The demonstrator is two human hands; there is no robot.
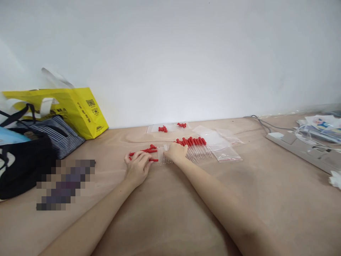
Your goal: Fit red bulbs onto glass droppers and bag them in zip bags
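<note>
My left hand (137,167) lies over a small pile of red rubber bulbs (149,150), fingers curved, a little apart and touching them. Thin clear tubes (160,155) lie side by side just right of it. Over the right end of these tubes is my right hand (176,151), its fingers bent down and closed; their tips, and whatever they hold, are hidden. Beyond that hand, a row of clear droppers with red bulbs (195,141) lies on the table, tube ends pointing toward me.
Clear zip bags (226,151) lie right of the droppers. More red bulbs (162,129) rest on plastic near the wall. At left stand a yellow bag (80,106), a striped pouch (57,133) and a black bag (32,167). A power strip (298,149) with cables lies at right.
</note>
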